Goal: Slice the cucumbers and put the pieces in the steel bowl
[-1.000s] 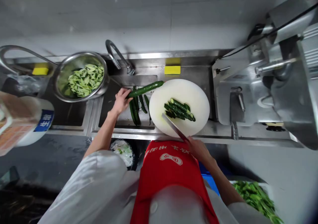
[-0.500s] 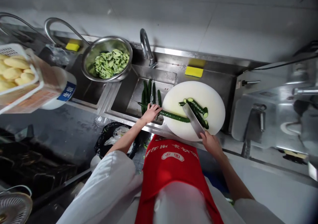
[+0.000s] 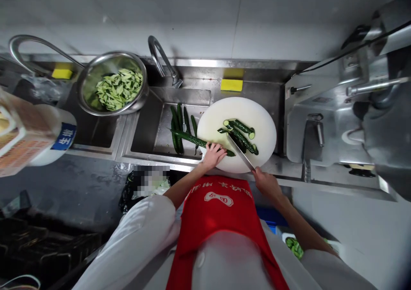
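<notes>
A round white cutting board [image 3: 212, 114] lies over the right part of the sink. My left hand [image 3: 214, 155] is wrapped over a long cucumber [image 3: 189, 137] at the board's lower left; its far end reaches out over the sink. In my right hand [image 3: 266, 183] is the handle of a cleaver [image 3: 241, 153], its blade on the board just right of that cucumber's end. Several cut cucumber pieces [image 3: 242, 138] lie beyond the blade. Whole cucumbers [image 3: 176, 129] rest in the sink basin.
A steel bowl [image 3: 84, 94] of sliced green vegetable stands left of the faucet [image 3: 163, 63]. Behind the board is a yellow sponge [image 3: 231, 85]. A bin with a black bag [image 3: 126, 191] is below the counter, and a plastic basket [image 3: 24, 140] stands far left.
My left hand has slid right along the cucumber onto the board. The cleaver has shifted to the cut pieces' left side and its blade is more upright. The view has swung to the right.
</notes>
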Motion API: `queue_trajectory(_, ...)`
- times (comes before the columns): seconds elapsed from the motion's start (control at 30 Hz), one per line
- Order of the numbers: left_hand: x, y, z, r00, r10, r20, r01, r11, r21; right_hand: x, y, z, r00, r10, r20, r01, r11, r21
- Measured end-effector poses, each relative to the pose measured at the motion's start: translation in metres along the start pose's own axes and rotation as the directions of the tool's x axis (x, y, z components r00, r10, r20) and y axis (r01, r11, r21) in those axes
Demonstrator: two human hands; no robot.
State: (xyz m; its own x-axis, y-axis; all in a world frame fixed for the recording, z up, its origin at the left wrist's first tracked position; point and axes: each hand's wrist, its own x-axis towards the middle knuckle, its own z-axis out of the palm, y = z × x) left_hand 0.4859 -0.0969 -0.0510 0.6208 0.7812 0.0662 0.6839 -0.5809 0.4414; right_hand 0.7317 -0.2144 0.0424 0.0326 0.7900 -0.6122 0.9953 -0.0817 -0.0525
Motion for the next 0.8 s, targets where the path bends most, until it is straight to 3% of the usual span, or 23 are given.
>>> queue_trajectory(0.33, -0.001, 0.008, 0.006, 0.999, 0.033, 0.034, -0.036, 0.996, 0.088, -0.057, 0.005, 0.01, 0.995, -0.024, 0.093, 0.023, 1.0, 0.01)
queue_trajectory(0.6, -0.002, 0.002, 0.003, 0.998, 0.051, 0.036, -0.053, 0.995, 0.081, -0.037, -0.011, 0.02, 0.989, -0.023, 0.144, 0.014, 0.998, 0.064)
queue_trajectory(0.7, -0.003, -0.001, -0.003, 0.99, 0.081, 0.112, -0.094, 0.989, 0.115, -0.042, -0.001, 0.021, 0.996, -0.011, 0.092, 0.003, 0.996, 0.092)
queue_trajectory(0.8, 0.005, 0.005, -0.009, 0.979, 0.058, 0.197, -0.097, 0.976, 0.194, -0.058, 0.019, 0.025, 0.996, 0.081, -0.041, -0.074, 0.987, 0.145)
